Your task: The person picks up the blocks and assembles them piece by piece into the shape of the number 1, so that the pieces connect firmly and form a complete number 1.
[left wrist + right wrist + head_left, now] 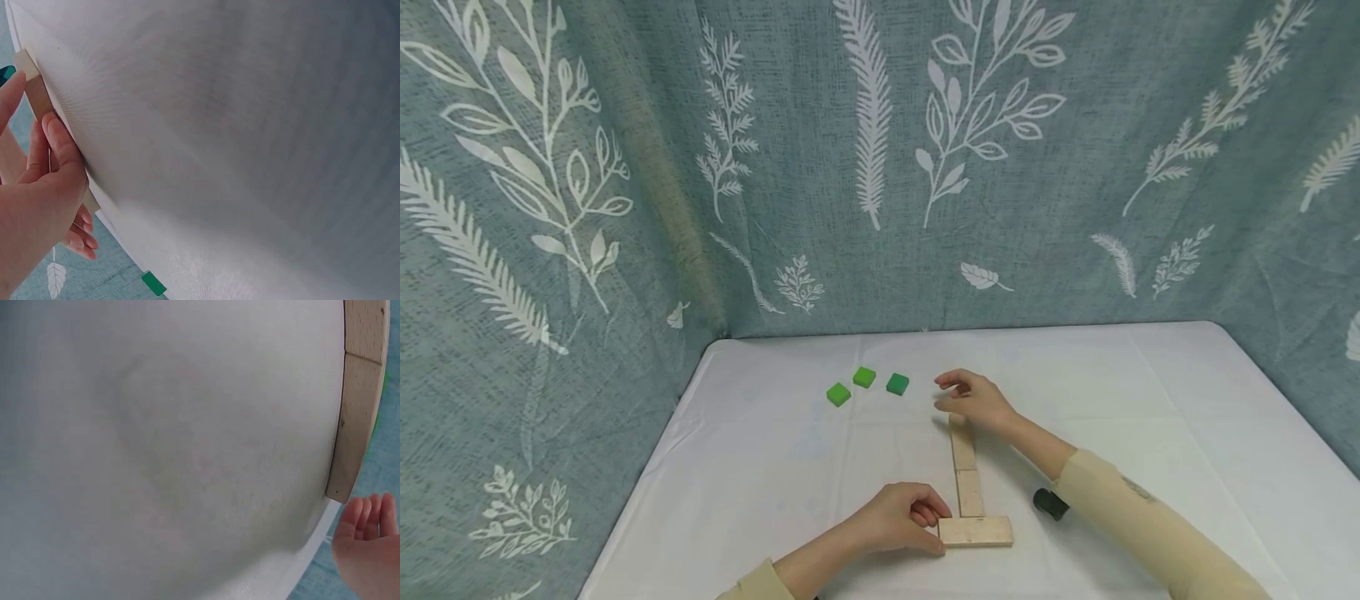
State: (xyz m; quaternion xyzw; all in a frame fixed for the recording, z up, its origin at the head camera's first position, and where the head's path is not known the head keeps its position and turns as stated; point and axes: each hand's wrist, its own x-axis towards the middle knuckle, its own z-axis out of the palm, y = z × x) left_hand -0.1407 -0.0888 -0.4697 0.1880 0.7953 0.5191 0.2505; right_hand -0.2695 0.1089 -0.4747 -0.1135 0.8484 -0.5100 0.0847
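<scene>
Three wooden blocks form a T-like layout on the table. The near block [976, 532] lies crosswise, and the middle block [970, 493] and the far block [962, 443] run away from it end to end. My left hand [898, 518] grips the near block's left end, thumb at its near corner and a finger at its far corner. In the left wrist view, the fingertips [55, 128] touch this wooden block [36, 87]. Just past the far block's end is my right hand [976, 398], its fingers loosely bent around nothing.
Behind and left of the row lie two light green tiles, a left one [838, 394] and a back one [864, 377], and a darker green tile [897, 383]. A small black cylinder [1050, 504] sits beside the right sleeve. A patterned curtain [820, 167] surrounds the white table [760, 467].
</scene>
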